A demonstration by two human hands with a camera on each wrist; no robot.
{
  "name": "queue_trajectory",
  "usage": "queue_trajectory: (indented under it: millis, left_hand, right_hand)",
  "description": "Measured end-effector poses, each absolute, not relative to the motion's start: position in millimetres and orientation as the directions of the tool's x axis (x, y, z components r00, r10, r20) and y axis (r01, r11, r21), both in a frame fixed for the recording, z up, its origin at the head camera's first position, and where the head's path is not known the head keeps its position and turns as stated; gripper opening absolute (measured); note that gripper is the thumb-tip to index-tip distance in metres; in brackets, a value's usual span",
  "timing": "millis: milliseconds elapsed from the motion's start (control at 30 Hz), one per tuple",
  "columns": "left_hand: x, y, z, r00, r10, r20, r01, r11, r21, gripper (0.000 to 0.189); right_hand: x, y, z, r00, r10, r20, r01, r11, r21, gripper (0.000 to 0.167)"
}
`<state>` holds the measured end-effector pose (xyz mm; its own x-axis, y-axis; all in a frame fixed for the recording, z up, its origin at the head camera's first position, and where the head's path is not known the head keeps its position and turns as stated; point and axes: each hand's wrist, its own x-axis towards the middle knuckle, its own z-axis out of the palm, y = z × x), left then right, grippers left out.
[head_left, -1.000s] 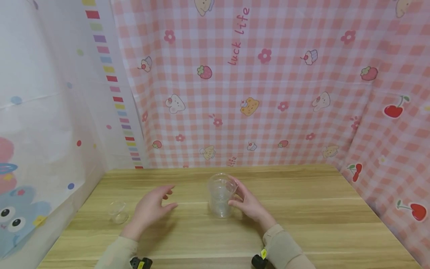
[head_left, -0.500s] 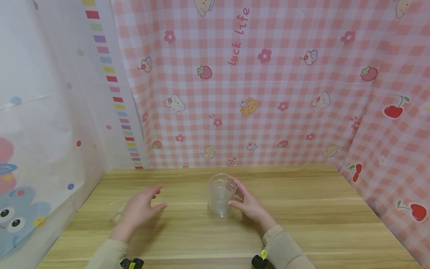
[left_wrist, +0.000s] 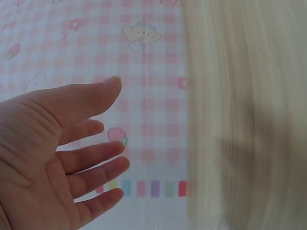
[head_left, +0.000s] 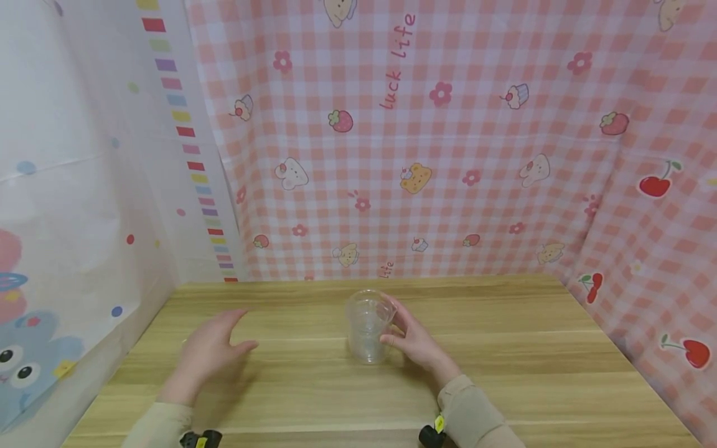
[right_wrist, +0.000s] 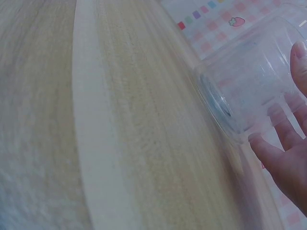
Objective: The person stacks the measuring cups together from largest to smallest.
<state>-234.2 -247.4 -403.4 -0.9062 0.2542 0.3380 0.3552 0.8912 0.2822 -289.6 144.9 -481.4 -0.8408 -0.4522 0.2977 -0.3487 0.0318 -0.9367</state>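
Note:
A clear plastic cup (head_left: pixel 366 330) stands upright near the middle of the table, its wide rim facing up. My right hand (head_left: pixel 413 341) holds it from the right side, with fingers and thumb curled round the wall. In the right wrist view, the thumb and fingers lie on the cup (right_wrist: pixel 244 81) just above its base. Over on the left, my left hand (head_left: pixel 208 348) hovers above the table with fingers spread and nothing in them; the left wrist view shows that hand (left_wrist: pixel 62 158) palm side on. It hides nearly all of a smaller clear cup behind it.
The wood-grain table (head_left: pixel 538 348) runs back to a pink checked cloth (head_left: pixel 470 143) hung as a wall. A white printed cloth (head_left: pixel 84 155) borders the left side, and a cherry-patterned cloth (head_left: pixel 672 261) closes off the right.
My left hand has moved left, across the smaller clear cup that showed beside it before. The right hand and the cup it holds have stayed in place.

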Motion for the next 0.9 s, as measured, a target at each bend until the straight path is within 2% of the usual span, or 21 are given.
queue_trajectory:
  millis: [900]
  left_hand:
    - [-233.0, -289.7, -407.6, -0.933, 0.144, 0.329, 0.241, 0.93, 0.277, 0.081]
  right_hand:
    - [-288.1, 145.0, -479.5, -0.846, -0.451, 0.285, -0.337, 0.037, -0.941, 0.081]
